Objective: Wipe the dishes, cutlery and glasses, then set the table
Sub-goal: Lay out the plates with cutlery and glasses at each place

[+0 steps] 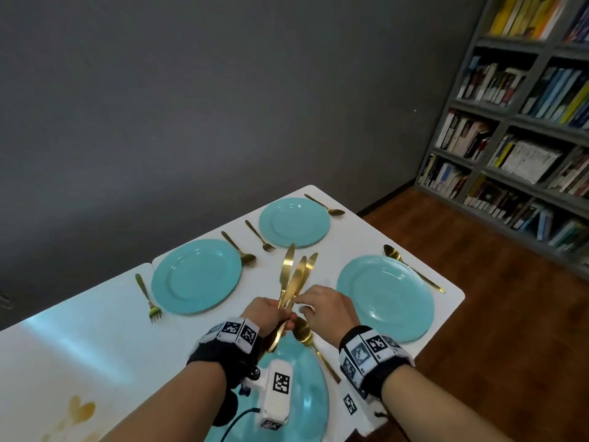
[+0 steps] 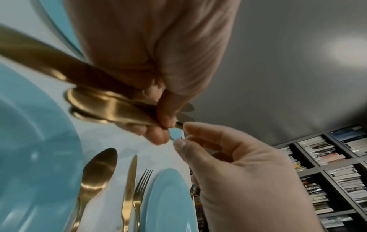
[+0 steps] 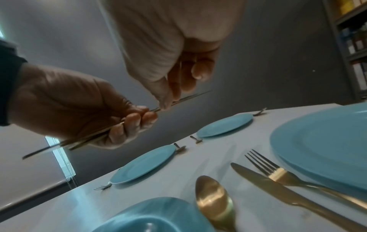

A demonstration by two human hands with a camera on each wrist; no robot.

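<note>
My left hand (image 1: 271,314) is curled round the handles of three gold knives (image 1: 294,277), blades fanned out away from me; my right hand (image 1: 328,311), just beside it, pinches one of those knives with thumb and fingertips, as if to draw it out.

I judge the setting well along; four blue plates are down: one under my wrists (image 1: 314,400), one to the right of my right hand (image 1: 387,298), one left of my left hand (image 1: 196,275), one beyond the knife tips (image 1: 294,222).

I count four spoons; three forks, one of them showing only in the wrist views, so a fourth may be hidden; one knife (image 3: 264,185) already laid below my right hand, between a spoon (image 3: 213,199) and a fork (image 3: 278,172).

Left to do, I judge: three knives to lay; I see no glasses on the table (image 1: 79,339), and no cloth; whether wiping is finished I cannot tell.
</note>
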